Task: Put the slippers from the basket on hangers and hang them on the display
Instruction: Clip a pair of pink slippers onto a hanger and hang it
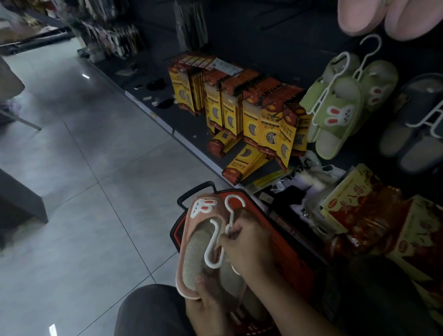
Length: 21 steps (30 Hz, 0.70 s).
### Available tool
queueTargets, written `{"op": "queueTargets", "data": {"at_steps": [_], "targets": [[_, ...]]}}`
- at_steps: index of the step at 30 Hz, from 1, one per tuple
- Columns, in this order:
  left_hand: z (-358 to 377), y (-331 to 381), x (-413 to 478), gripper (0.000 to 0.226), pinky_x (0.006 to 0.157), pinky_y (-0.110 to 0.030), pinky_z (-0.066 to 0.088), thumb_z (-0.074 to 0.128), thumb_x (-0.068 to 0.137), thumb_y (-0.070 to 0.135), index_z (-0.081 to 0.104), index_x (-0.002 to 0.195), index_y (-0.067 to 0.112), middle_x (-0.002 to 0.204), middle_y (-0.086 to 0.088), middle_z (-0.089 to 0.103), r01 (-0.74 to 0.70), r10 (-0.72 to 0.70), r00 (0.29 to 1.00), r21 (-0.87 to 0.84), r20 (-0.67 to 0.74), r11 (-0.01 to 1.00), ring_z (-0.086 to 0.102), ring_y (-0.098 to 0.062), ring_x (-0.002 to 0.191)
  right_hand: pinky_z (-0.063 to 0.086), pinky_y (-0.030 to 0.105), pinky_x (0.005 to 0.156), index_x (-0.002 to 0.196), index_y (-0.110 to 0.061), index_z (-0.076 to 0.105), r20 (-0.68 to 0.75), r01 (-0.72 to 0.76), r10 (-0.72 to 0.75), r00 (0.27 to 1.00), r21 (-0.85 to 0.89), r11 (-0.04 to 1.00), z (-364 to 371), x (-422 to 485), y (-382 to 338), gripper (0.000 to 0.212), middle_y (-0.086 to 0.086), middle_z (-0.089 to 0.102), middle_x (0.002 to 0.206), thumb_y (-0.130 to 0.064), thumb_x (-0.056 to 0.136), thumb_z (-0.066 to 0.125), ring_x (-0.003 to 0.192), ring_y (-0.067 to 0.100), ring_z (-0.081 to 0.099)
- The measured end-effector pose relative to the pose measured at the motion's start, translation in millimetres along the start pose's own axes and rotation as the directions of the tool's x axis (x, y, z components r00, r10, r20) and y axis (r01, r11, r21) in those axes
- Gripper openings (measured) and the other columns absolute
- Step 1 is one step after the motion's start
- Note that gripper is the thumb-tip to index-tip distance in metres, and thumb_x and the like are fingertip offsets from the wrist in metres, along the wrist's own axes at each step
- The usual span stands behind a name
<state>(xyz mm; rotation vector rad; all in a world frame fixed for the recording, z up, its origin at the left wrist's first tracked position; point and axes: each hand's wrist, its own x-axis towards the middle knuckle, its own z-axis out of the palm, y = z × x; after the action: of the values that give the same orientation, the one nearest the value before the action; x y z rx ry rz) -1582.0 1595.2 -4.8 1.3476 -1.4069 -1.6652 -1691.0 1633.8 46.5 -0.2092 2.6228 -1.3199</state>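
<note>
A pink slipper point(194, 240) with a white rabbit patch and grey insole is held over the red basket point(283, 245). My left hand point(208, 305) grips its heel end from below. My right hand point(244, 246) pinches a white plastic hanger point(216, 244) that lies across the slipper, its hook curling up near the toe. A second slipper lies partly hidden under my hands. On the dark display at the right hang green rabbit slippers point(338, 109), grey slippers point(422, 123) and pink slippers point(388, 0), each pair on a white hanger.
Yellow and red packets point(250, 111) stand in rows on the low shelf. Red and yellow boxes point(374, 208) and bagged goods lie at the right. Grey tiled floor point(82, 180) spreads to the left, with a dark fixture point(0, 192) at the left edge. My knees are at the bottom.
</note>
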Motion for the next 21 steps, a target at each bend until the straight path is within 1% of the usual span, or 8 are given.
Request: {"op": "queueTargets", "data": {"at_steps": [6,8,10,14,16,17,19,21], "targets": [[-2,2,-3,0.026,0.078,-0.021,0.048,0.047,0.107,0.029,0.064,0.126,0.019,0.105,0.009,0.070,0.025,-0.024,0.999,-0.058,0.030,0.998,0.063,0.000,0.098,0.038,0.007,0.043,0.078,-0.016,0.075,-0.052,-0.005,0.001,0.999,-0.088,0.996,-9,19,-1,0.027,-0.004,0.076,0.075,-0.041,0.087,0.080,0.057,0.002,0.065],[-2,1,-4,0.026,0.079,-0.023,0.050,0.048,0.107,0.029,0.063,0.126,0.020,0.106,0.007,0.071,0.040,-0.037,0.999,-0.072,0.036,0.997,0.064,-0.002,0.099,0.034,0.007,0.040,0.081,-0.015,0.076,-0.016,0.005,-0.007,1.000,-0.131,0.991,-13,23,-2,0.030,-0.003,0.076,0.076,-0.044,0.088,0.080,0.054,-0.001,0.061],[-3,2,-5,0.030,0.088,-0.032,0.054,0.048,0.107,0.033,0.064,0.129,0.020,0.112,0.002,0.073,0.057,-0.054,0.998,-0.071,0.046,0.996,0.067,-0.009,0.105,0.030,0.008,0.039,0.081,-0.015,0.076,0.029,0.026,-0.021,0.999,-0.192,0.981,-18,26,-4,0.035,-0.004,0.074,0.075,-0.048,0.087,0.080,0.052,-0.003,0.054],[-6,2,-7,0.036,0.100,-0.046,0.054,0.044,0.108,0.031,0.061,0.137,0.018,0.120,-0.004,0.072,0.119,-0.112,0.992,-0.132,0.062,0.984,0.068,-0.020,0.113,0.040,0.024,0.047,0.067,-0.017,0.072,0.202,0.113,-0.057,0.978,-0.276,0.955,-38,38,-5,0.042,-0.008,0.064,0.056,-0.055,0.082,0.081,0.052,0.002,0.059],[-7,5,-7,0.034,0.094,-0.041,0.055,0.043,0.109,0.030,0.059,0.137,0.020,0.121,-0.004,0.072,0.135,-0.125,0.990,-0.164,0.069,0.977,0.068,-0.019,0.110,0.056,0.027,0.059,0.073,-0.019,0.077,0.264,0.066,-0.026,0.964,-0.144,0.987,-46,47,-2,0.030,-0.007,0.072,0.063,-0.048,0.083,0.082,0.060,0.009,0.070],[-7,8,-8,0.035,0.088,-0.036,0.054,0.042,0.109,0.030,0.058,0.139,0.018,0.121,-0.005,0.071,0.150,-0.139,0.988,-0.183,0.074,0.972,0.068,-0.017,0.107,0.058,0.027,0.062,0.078,-0.020,0.078,0.249,0.016,0.004,0.968,-0.078,0.997,-50,52,0,0.025,-0.007,0.074,0.067,-0.043,0.084,0.082,0.064,0.010,0.073],[-9,12,-8,0.038,0.077,-0.029,0.052,0.040,0.110,0.029,0.056,0.141,0.012,0.117,-0.007,0.070,0.193,-0.177,0.980,-0.215,0.092,0.957,0.067,-0.013,0.099,0.049,0.024,0.059,0.082,-0.022,0.074,0.096,-0.025,0.027,0.995,-0.020,0.999,-57,64,6,0.021,-0.008,0.073,0.075,-0.041,0.085,0.081,0.072,0.013,0.071],[-10,17,-9,0.039,0.073,-0.028,0.051,0.039,0.111,0.029,0.054,0.141,0.011,0.113,-0.004,0.069,0.203,-0.187,0.978,-0.208,0.095,0.957,0.066,-0.012,0.096,0.046,0.027,0.065,0.091,-0.023,0.072,0.017,-0.085,0.084,0.996,0.044,0.995,-63,79,16,0.025,-0.008,0.072,0.087,-0.046,0.084,0.078,0.083,0.014,0.068]]}}
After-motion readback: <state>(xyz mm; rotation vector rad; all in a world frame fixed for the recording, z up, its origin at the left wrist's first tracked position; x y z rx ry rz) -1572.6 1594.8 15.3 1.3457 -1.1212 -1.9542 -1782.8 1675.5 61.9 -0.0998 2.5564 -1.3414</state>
